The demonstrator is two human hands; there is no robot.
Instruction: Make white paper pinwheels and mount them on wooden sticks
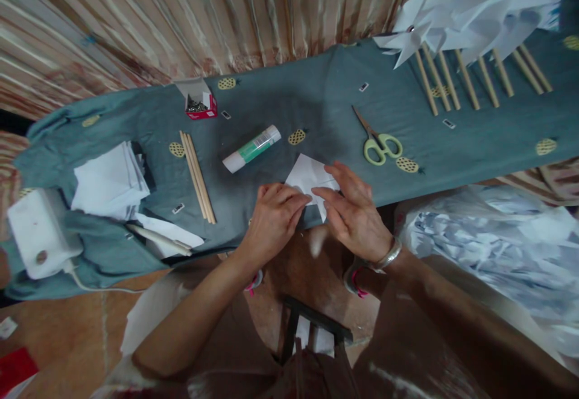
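Note:
A small piece of white paper [306,171] with fold lines lies at the table's near edge, between my hands. The fingers of my left hand [277,217] are pressed together on its lower left side. With its fingers bent over the right side, my right hand [359,218] grips the same sheet, and a pointed corner hangs below. Beyond the paper, to the left, a green and white glue stick [252,149] lies on its side. Scissors [380,145] with light green handles rest to the right, blades pointing away.
Thin wooden sticks [197,177] and a stack of white paper [111,180] lie left, near a white power adapter [43,233]. A red box [201,106] holds small metal pins. Several paper pinwheels [470,19] lie far right. A plastic bag [497,254] of paper scraps stands below.

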